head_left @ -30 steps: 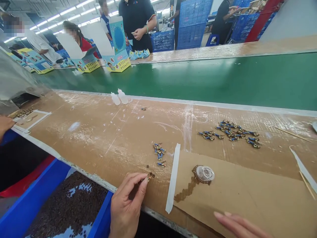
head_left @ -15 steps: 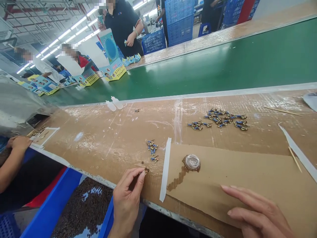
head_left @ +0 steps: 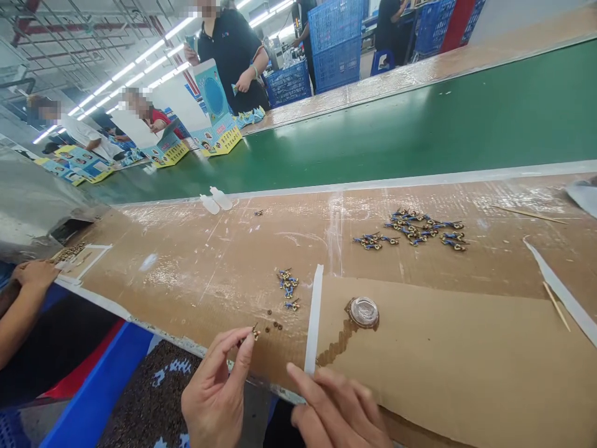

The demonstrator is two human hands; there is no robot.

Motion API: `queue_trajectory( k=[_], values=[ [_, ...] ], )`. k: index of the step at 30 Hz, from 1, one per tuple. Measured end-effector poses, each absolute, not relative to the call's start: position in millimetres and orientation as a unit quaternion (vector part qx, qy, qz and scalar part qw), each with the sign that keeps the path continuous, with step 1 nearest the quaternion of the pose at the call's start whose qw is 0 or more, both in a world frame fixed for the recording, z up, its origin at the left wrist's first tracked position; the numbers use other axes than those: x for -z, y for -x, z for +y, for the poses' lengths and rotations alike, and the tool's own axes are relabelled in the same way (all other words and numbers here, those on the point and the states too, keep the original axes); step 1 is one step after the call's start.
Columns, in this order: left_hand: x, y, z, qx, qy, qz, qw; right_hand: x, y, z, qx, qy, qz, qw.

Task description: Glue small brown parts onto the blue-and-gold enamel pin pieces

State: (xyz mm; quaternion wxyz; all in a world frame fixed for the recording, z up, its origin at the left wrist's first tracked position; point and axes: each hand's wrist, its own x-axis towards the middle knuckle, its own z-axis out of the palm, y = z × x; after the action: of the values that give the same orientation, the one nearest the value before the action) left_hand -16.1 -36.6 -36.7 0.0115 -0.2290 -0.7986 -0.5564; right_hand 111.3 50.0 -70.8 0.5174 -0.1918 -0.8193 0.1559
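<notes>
Blue plastic bin (head_left: 100, 386) of small dark pieces (head_left: 133, 401), left of the round clear dish (head_left: 364, 312) on stained cardboard (head_left: 457, 354). Left of the dish too, gold-coloured part (head_left: 256, 334) pinched in left hand (head_left: 215, 387); nearer than the dish, right hand (head_left: 339, 404) released, loosely bent.

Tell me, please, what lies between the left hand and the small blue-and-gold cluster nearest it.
In the head view, a few small dark-brown round pieces lie between the left hand and that cluster.

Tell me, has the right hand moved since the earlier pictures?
Yes, the right hand moved left: it was well right of the left white tape strip, and now reaches that strip's lower end.
</notes>
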Motion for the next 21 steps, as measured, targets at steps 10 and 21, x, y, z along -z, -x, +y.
queue_trajectory(
  k=[10, 21],
  values=[
    [46, 29, -49, 0.555, 0.208, -0.805, 0.014, 82, -80, 51, -0.123, 0.153, -0.901, 0.387],
    [51, 32, -43, 0.510, 0.247, -0.823, -0.025, 83, -75, 46, -0.140, 0.168, -0.888, 0.404]
  ],
)
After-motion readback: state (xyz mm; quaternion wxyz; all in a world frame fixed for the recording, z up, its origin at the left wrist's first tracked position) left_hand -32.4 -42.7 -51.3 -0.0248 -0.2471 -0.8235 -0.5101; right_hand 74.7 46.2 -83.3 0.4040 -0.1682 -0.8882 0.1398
